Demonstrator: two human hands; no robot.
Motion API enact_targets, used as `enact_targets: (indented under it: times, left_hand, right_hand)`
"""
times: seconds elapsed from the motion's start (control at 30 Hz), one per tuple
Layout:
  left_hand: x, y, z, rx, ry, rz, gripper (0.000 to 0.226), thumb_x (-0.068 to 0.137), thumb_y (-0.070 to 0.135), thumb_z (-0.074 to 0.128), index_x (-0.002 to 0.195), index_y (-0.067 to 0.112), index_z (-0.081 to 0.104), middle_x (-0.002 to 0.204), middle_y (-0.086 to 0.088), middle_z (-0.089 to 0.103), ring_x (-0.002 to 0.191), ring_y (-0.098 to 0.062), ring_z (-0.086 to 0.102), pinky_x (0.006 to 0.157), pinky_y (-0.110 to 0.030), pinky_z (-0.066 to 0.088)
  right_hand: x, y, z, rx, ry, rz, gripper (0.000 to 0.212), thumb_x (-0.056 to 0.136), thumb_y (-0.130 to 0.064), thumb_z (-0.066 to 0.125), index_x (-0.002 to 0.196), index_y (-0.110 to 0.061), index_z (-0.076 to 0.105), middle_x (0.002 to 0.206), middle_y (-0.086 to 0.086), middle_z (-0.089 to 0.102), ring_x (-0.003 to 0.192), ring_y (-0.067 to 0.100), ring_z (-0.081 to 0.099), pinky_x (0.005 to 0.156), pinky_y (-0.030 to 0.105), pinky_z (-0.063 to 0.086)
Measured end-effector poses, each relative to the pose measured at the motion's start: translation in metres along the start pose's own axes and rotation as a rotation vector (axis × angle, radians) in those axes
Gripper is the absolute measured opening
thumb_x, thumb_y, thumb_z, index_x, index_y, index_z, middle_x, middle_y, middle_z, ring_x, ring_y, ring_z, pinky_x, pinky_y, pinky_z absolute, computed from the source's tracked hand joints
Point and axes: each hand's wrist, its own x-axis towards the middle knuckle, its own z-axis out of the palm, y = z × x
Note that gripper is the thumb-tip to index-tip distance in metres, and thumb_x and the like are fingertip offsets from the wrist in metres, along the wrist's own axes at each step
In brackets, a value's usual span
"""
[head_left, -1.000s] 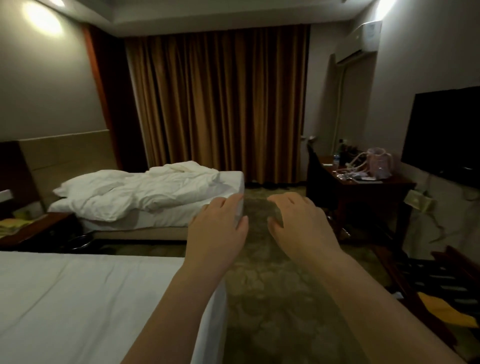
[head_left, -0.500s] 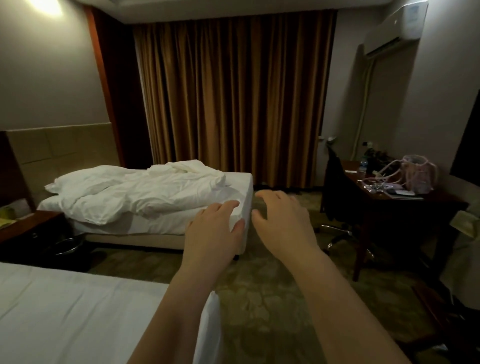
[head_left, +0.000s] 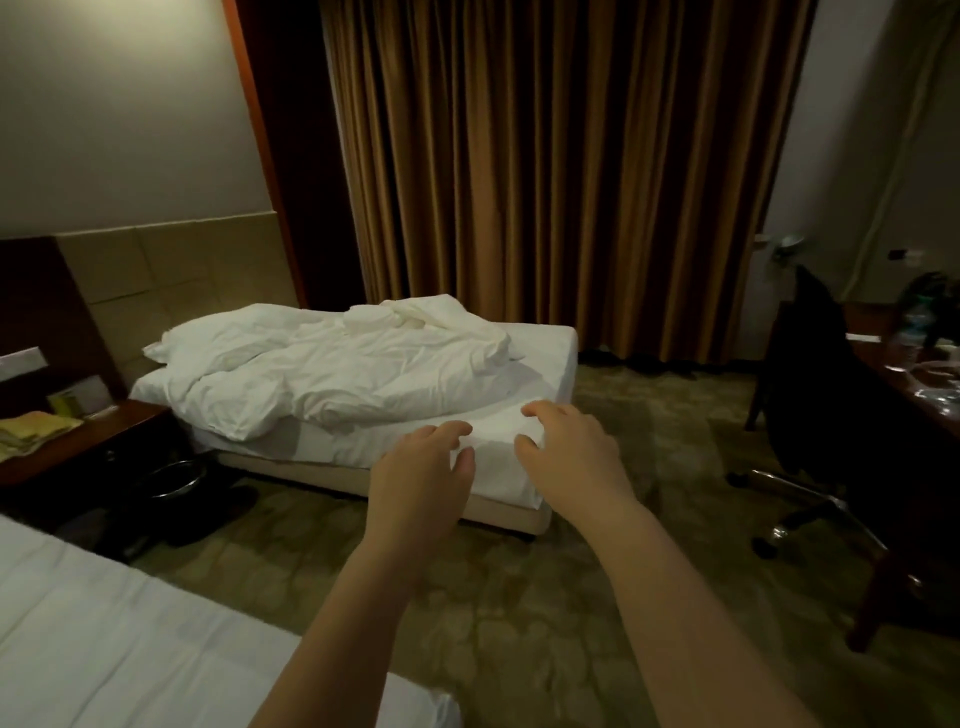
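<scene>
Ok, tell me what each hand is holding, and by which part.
Nothing. The left hand and right hand are both empty, fingers loosely curled, held out in the air toward the foot of the unmade bed.

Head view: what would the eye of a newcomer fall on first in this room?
First, the left hand and the right hand, stretched forward in the centre with fingers loosely spread, holding nothing, seen in front of the near corner of the far bed. Next, the rumpled white duvet heaped on that bed, and the tall brown curtain behind it.
</scene>
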Motion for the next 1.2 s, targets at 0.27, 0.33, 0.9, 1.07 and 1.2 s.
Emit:
enact_targets:
  times: [0.27, 0.33, 0.9, 1.07, 1.2]
  left_hand:
    - [0.177, -0.015, 0.099, 0.029, -0.061, -0.133, 0.032, 0.098, 0.03, 0.044, 0.125, 0.026, 0.06, 0.117, 0.006, 0.066, 0.102, -0.011, 0.061, 0.087, -0.024, 0.043]
    - [0.209, -0.037, 0.118, 0.034, -0.057, -0.202, 0.031, 0.098, 0.029, 0.043, 0.123, 0.025, 0.062, 0.116, 0.005, 0.067, 0.102, -0.013, 0.06, 0.085, -0.026, 0.044]
    - [0.593, -0.297, 0.253, 0.168, -0.112, -0.362, 0.032, 0.099, 0.031, 0.04, 0.122, 0.027, 0.061, 0.114, 0.005, 0.066, 0.1, -0.014, 0.061, 0.085, -0.027, 0.045]
    - [0.677, -0.402, 0.278, 0.304, -0.154, -0.425, 0.033, 0.099, 0.031, 0.039, 0.126, 0.028, 0.057, 0.115, 0.006, 0.066, 0.102, -0.013, 0.06, 0.086, -0.027, 0.043]
    - [0.749, -0.495, 0.275, 0.394, -0.14, -0.527, 0.039, 0.098, 0.038, 0.04, 0.136, 0.032, 0.046, 0.112, 0.009, 0.065, 0.101, -0.01, 0.061, 0.084, -0.027, 0.047]
  right_hand:
    - [0.212, 0.057, 0.059, 0.067, -0.172, -0.093, 0.035, 0.1, -0.032, 0.045, 0.133, -0.024, 0.05, 0.131, -0.003, 0.055, 0.114, 0.014, 0.051, 0.096, 0.028, 0.043]
    - [0.254, 0.062, 0.086, 0.096, -0.223, -0.122, 0.033, 0.1, -0.03, 0.043, 0.131, -0.022, 0.054, 0.128, -0.003, 0.058, 0.111, 0.014, 0.053, 0.095, 0.027, 0.045]
    - [0.698, 0.048, 0.287, -0.043, -0.149, -0.17, 0.032, 0.097, -0.02, 0.041, 0.12, -0.021, 0.063, 0.106, -0.001, 0.069, 0.098, 0.019, 0.059, 0.093, 0.034, 0.041]
    - [0.82, 0.008, 0.396, 0.012, -0.261, -0.16, 0.034, 0.095, -0.019, 0.04, 0.123, -0.022, 0.06, 0.117, -0.001, 0.066, 0.107, 0.021, 0.057, 0.095, 0.033, 0.039]
    - [0.914, -0.06, 0.479, 0.053, -0.425, -0.23, 0.039, 0.094, -0.024, 0.044, 0.133, -0.022, 0.052, 0.128, 0.001, 0.059, 0.117, 0.022, 0.053, 0.097, 0.032, 0.039]
